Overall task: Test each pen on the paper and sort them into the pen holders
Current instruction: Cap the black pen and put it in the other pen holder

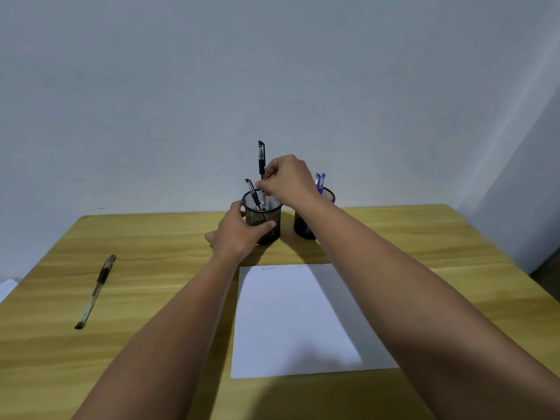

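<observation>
Two black mesh pen holders stand at the far side of the wooden table. My left hand (236,231) grips the left holder (266,216) around its side. My right hand (286,180) pinches a black pen (261,159) upright, its lower end inside the left holder. Another black pen (252,194) leans in that same holder. The right holder (304,227), partly hidden behind my right forearm, holds blue pens (319,181). One more black pen (95,292) lies on the table at the left. A white sheet of paper (291,322) with faint marks near its top edge lies in front of me.
The wooden table (151,244) ends at a plain grey wall behind the holders. Something white (6,287) shows at the table's left edge. The table's right edge drops to a dark floor at the right.
</observation>
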Demonstrator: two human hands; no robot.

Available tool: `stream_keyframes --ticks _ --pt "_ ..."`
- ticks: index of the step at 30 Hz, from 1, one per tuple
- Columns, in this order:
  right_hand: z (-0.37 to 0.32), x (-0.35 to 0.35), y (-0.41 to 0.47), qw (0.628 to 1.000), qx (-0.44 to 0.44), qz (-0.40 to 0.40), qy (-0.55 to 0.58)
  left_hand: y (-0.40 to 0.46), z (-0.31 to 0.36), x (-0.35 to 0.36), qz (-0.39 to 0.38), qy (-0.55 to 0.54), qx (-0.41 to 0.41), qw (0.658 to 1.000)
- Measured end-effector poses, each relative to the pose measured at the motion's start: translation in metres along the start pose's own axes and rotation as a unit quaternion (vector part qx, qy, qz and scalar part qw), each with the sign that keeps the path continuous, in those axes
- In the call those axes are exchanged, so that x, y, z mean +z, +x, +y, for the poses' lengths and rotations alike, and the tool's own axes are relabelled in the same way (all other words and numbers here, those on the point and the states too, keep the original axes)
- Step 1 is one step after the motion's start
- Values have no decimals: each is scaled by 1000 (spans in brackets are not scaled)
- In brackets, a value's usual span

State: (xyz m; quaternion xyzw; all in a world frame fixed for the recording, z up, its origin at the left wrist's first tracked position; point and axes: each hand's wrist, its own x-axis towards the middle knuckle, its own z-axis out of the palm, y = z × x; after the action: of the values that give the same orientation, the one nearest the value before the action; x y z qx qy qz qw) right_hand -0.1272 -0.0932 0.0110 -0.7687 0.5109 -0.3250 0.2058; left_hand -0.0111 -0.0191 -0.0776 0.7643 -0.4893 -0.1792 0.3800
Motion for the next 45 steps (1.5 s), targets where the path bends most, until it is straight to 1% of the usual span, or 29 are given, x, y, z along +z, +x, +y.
stream_keyframes --ticks 3,5,8,11,14,16,18,21,24,26,28,30,32,38,43,45 --pt "-2 14 -1 997 15 -47 -67 -6 1 2 7 -4 0 1000" --pt "-4 18 -6 993 20 -64 -93 -7 0 2 6 -9 1 1000" --pt "-12 14 -13 994 9 -48 -103 -8 -2 -6 -5 -4 13 1000" --pt "-26 7 -23 996 -15 -9 -88 -7 -11 -28 -9 -5 20 1000" --pt "-47 6 -34 997 -26 16 -64 -9 -22 -66 16 6 35 999" --pt "-64 13 -43 999 -27 8 -43 -11 -34 -99 32 34 41 998" --pt "-80 27 -55 999 -31 -21 -22 -13 -53 -132 47 69 38 996" --pt "-102 59 -71 994 -40 -96 -11 -14 -91 -174 52 97 22 994" --pt "-117 104 -84 980 -34 -194 -6 -18 -124 -199 32 102 23 994" --pt "-125 133 -93 968 -37 -249 -1 -19 -144 -208 19 124 27 992" --pt "-131 159 -102 959 -39 -281 10 -18 -163 -214 -1 159 38 986" --pt "-135 181 -108 954 -33 -296 25 -17 -181 -217 -33 191 58 979" --pt "-139 195 -111 953 -33 -302 22 -18 -193 -217 -55 216 86 971" --pt "-147 211 -110 962 -41 -268 -35 -11 -212 -220 -28 230 148 961" --pt "-140 208 -109 962 -73 -244 -95 -20 -213 -220 -8 237 157 959" --pt "-132 198 -106 964 -61 -242 -91 -28 -208 -219 -7 235 157 959"
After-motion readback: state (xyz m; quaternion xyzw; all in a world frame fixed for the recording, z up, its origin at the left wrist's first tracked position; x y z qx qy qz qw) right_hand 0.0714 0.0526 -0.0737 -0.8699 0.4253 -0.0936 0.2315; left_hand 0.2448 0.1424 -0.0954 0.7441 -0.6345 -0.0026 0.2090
